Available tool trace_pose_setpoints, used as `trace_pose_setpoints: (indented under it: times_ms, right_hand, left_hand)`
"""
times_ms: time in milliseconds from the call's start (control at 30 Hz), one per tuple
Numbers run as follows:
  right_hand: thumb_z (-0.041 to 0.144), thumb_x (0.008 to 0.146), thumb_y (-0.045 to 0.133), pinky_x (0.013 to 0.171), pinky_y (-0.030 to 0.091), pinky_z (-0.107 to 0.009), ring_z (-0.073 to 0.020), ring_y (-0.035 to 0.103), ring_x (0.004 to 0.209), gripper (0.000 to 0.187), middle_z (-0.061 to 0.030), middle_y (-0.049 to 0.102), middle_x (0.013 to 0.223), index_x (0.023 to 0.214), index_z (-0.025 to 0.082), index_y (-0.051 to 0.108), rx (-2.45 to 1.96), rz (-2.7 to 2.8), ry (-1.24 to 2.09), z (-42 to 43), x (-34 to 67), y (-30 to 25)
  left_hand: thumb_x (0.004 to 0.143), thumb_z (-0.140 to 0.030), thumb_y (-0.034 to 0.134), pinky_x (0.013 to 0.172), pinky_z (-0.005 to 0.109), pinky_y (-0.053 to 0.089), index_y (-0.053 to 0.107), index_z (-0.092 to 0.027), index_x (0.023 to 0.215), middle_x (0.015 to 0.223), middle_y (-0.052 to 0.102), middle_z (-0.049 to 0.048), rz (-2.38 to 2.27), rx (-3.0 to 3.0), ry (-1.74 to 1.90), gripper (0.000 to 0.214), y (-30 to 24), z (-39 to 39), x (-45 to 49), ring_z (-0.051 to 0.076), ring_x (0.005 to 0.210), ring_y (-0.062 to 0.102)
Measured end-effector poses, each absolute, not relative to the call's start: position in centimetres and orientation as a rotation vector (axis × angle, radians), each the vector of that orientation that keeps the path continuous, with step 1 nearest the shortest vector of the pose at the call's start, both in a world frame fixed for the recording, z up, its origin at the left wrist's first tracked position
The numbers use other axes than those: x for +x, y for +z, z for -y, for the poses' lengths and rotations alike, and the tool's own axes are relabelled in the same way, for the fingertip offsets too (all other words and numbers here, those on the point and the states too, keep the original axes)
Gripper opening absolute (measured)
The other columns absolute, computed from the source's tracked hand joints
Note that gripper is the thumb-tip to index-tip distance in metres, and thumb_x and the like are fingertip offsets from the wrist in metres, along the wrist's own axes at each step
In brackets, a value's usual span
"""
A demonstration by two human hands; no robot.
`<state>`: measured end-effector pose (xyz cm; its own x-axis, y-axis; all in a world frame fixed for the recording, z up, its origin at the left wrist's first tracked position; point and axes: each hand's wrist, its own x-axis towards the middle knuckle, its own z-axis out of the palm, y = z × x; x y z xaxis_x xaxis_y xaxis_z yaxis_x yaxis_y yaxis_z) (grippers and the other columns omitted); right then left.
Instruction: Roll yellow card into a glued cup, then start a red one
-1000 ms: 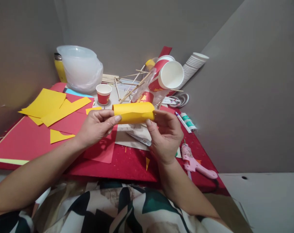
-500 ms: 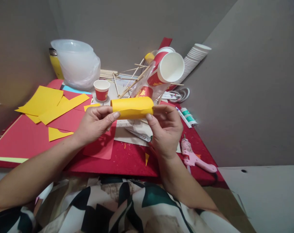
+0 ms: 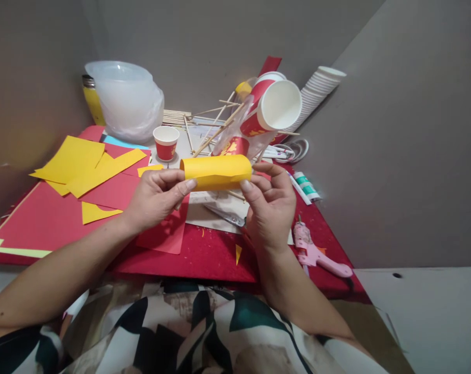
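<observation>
A yellow paper tube [image 3: 217, 169] is held level above the table, its overlapping edge running along the near side. My left hand [image 3: 155, 200] pinches its left end, thumb in front and fingers partly inside or behind. At the other end, my right hand [image 3: 272, 205] grips it with the thumb in front, the forefinger curved at the rim. Below the tube lie scissors [image 3: 227, 214], partly hidden by my right hand. Yellow paper pieces [image 3: 85, 158] rest on red paper sheets [image 3: 59, 218] left of my left hand. Right of my right hand lies a pink glue gun [image 3: 317, 254].
Behind the tube stand a small red-and-white paper cup [image 3: 166, 143], bagged larger paper cups [image 3: 280, 106], wooden sticks [image 3: 219, 117] and a plastic-wrapped container [image 3: 126, 104]. A tall stack of white cups [image 3: 317, 93] leans against the right wall. Red cloth [image 3: 204, 259] covers the table.
The whole view has shifted slightly, so things appear a little farther right. My right forefinger has lifted and bent more at the tube's right end; both hands still hold the tube.
</observation>
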<state>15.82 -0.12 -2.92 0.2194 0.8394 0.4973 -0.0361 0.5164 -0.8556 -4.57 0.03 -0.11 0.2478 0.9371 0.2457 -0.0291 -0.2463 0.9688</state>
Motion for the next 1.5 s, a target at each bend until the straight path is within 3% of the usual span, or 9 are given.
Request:
trace_pose_setpoints:
  times_ms: [333,667,1267,1500]
  right_hand:
    - [0.029,0.07,0.084,0.083,0.058,-0.025,-0.0138,0.071,0.09,0.036,0.002,0.076,0.097,0.102,0.027,0.067,-0.815,1.155,0.917,0.2,15.5,-2.9]
    - [0.031,0.069,0.084,0.08,0.058,-0.025,-0.014,0.069,0.085,0.034,0.0019,0.075,0.095,0.099,0.026,0.068,-0.848,1.161,0.92,0.4,15.2,-2.9]
    - [0.028,0.067,0.084,0.075,0.058,-0.027,-0.0151,0.07,0.077,0.027,0.0023,0.077,0.087,0.091,0.023,0.071,-0.871,1.023,0.989,0.1,15.0,-2.8]
    - [0.031,0.067,0.084,0.075,0.059,-0.029,-0.0157,0.07,0.079,0.028,0.0021,0.076,0.088,0.091,0.023,0.07,-0.877,1.034,0.95,-0.1,15.1,-3.0]
  left_hand:
    - [0.084,-0.03,0.065,0.04,0.02,0.023,0.053,-0.017,0.055,0.046,0.042,-0.005,-0.988,1.548,1.206,0.034,-0.3,0.2,-4.3,0.005,0.043,0.031]
    - [0.086,-0.036,0.067,0.042,0.018,0.024,0.06,-0.014,0.066,0.05,0.044,-0.0063,-0.868,1.551,1.144,0.031,-0.9,0.2,-4.0,0.004,0.045,0.032]
    - [0.087,-0.034,0.065,0.041,0.016,0.028,0.062,-0.014,0.067,0.045,0.048,-0.0059,-0.834,1.508,1.055,0.029,-0.9,0.3,-4.1,0.004,0.04,0.036]
    - [0.078,-0.036,0.075,0.04,0.018,0.031,0.069,-0.015,0.072,0.049,0.051,-0.0054,-0.931,1.45,1.201,0.023,-1.1,0.1,-3.8,0.005,0.042,0.039]
